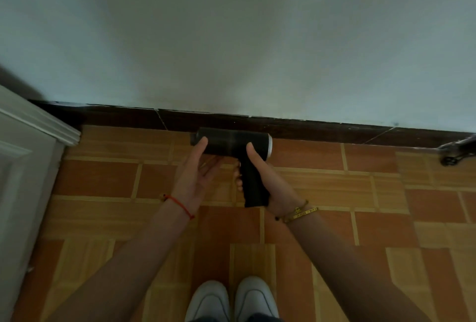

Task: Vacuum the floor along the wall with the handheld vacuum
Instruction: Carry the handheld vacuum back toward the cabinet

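The right hand (260,180) is wrapped around the grip of the black, pistol-shaped handheld vacuum (233,142), while the left hand (197,174) lies open-palmed under its barrel with the thumb on top, probably to steady it. It hangs well above the orange tiled floor (373,192), level with the dark skirting board (309,127) in the view. A white door frame (38,125) stands left and a dark wheeled object (456,153) right, both likely to hamper passes along the pale wall (231,38).

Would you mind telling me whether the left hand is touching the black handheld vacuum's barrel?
Touching. The head view shows the left hand cupped under the black handheld vacuum, thumb pressed on its barrel.
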